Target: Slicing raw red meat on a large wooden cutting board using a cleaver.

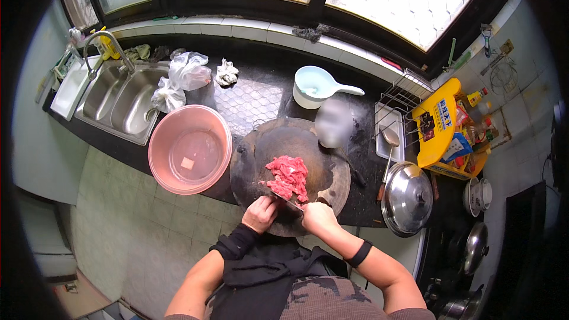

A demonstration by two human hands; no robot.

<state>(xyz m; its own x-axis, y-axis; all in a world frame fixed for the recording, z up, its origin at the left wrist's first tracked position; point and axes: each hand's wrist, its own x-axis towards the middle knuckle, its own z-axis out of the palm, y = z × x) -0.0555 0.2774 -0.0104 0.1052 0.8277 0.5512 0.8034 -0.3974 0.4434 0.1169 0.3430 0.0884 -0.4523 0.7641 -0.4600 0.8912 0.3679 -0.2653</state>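
Note:
Sliced raw red meat [289, 175] lies in a heap on a round wooden chopping block [253, 160]. My right hand [319, 218] grips a knife [286, 200] at the near side of the heap. Its blade is seen almost edge-on, and the handle is mostly covered by my fingers. My left hand [261, 214] rests low on the block beside the blade's left end, fingers curled. Whatever lies under those fingertips is hidden. Left of the block sits a pink plastic basin [162, 151] with a small pale piece in it.
A light-blue dipper [313, 82] stands behind the block, near a blurred-out object [334, 123]. Rightward are a domed metal lid [406, 200], a ladle [390, 138] and a yellow crate [438, 120] of bottles. Plastic bags [189, 71] and a double sink [131, 102] are at left.

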